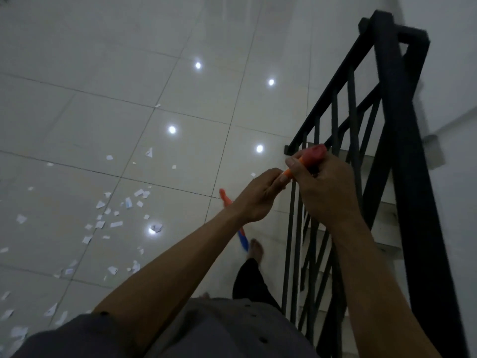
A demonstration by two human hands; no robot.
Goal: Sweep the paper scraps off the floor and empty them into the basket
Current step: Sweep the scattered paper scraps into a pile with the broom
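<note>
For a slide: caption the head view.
Left hand and right hand grip an orange-red broom handle beside a black metal stair railing; white paper scraps litter the glossy tiled floor.

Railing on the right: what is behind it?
Pale steps show between the railing bars, with a white wall beyond. The right hand, gripping the broom, and its forearm cover part of the steps.

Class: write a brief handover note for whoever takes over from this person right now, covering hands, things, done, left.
Both hold the broom: right grip at its red top, left grip just below.
The scraps lie scattered on the floor, to the left of the broom.
No basket in view.
Done: nothing gathered yet.
Left: sweep the scraps together, empty them into the basket.
</note>
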